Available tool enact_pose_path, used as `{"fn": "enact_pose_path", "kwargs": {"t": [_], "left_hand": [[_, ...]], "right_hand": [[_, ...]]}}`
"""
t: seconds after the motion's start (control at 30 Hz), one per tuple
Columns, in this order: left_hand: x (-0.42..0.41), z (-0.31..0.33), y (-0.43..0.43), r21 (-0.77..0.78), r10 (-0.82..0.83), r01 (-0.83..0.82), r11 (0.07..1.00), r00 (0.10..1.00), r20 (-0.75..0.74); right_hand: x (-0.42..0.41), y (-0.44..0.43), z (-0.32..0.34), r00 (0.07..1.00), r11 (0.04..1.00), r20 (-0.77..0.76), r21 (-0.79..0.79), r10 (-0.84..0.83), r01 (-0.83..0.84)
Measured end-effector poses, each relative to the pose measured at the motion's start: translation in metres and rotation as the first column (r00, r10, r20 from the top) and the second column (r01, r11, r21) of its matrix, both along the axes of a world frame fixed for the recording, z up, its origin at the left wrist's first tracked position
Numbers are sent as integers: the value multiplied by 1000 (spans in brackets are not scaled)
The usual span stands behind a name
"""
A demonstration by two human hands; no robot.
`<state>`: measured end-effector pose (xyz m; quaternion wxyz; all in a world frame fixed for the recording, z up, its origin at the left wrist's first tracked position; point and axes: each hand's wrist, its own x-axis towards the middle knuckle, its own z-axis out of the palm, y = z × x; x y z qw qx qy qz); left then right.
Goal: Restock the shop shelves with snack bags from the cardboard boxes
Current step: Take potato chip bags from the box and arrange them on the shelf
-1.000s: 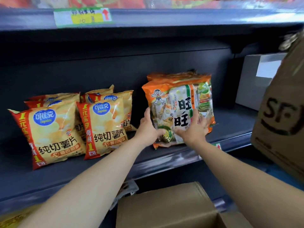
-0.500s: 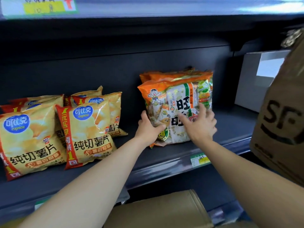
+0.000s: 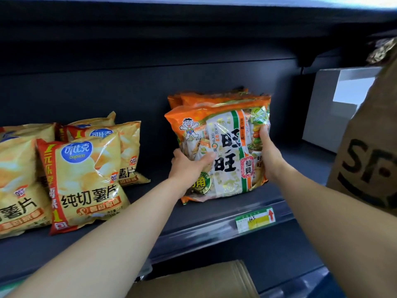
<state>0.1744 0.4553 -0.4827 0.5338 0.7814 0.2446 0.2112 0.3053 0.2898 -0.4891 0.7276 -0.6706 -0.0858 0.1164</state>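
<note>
An orange rice cracker bag (image 3: pixel 227 134) stands upright on the dark shelf (image 3: pixel 214 211), at the front of a row of like bags (image 3: pixel 214 97) behind it. My left hand (image 3: pixel 189 166) grips its lower left edge, thumb across the front. My right hand (image 3: pixel 268 155) clasps its right edge, fingers curled around the side. To the left stand several yellow potato chip bags (image 3: pixel 86 179), apart from my hands.
A brown cardboard box (image 3: pixel 369 160) with black lettering fills the right edge. Another cardboard box (image 3: pixel 204 280) sits below the shelf. A grey-white box (image 3: pixel 330 108) stands at the shelf's far right. A green and yellow price tag (image 3: pixel 255 218) marks the shelf lip.
My right hand slid from the bag's front to its right edge. My left hand closed more firmly on the lower left. The view shifted so the shelf's contents sit further left.
</note>
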Motion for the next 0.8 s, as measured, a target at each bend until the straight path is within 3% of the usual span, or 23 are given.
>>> {"fn": "enact_pose_path", "kwargs": {"t": [0.37,0.53,0.67,0.8], "left_hand": [[2,-8,-11,53,61,-64,997,997,53],[4,4,-21,98,59,-47,994,990,-127],[-7,6,-16,35,-3,7,999,991,-133],[-24,7,-6,-39,-72,68,997,989,-125]], "right_hand": [[-2,10,-3,999,999,43,-42,-4,5],[-9,15,0,990,979,77,-156,-118,128],[-21,18,2,953,906,189,-311,-238,288],[-42,20,1,902,835,271,-358,-335,417]]}}
